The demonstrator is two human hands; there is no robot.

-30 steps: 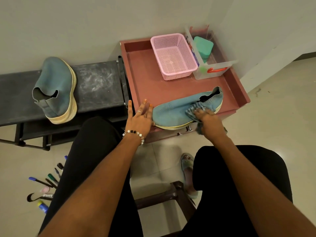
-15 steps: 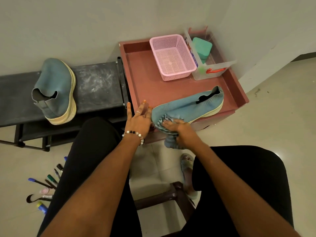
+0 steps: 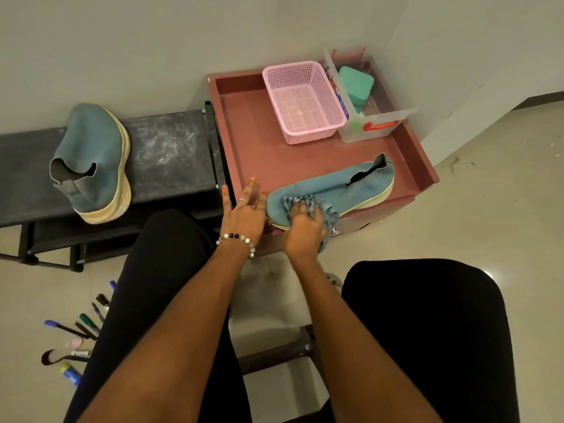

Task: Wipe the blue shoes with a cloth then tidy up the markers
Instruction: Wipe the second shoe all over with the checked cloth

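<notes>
Reddish tray (image 3: 250, 138) in a pale-walled corner, beside a dark bench (image 3: 171, 154) | blue knit shoe (image 3: 335, 186) at its front edge | right hand (image 3: 303, 230) curled, pressing striped cloth (image 3: 328, 209) onto toe | left hand (image 3: 245, 213) straight-fingered, touching toe

Head view, steeply downward, close.

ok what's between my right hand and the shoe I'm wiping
The head view shows the striped cloth lying between your right hand and the toe of the blue shoe; the hand presses it onto the shoe.
</notes>
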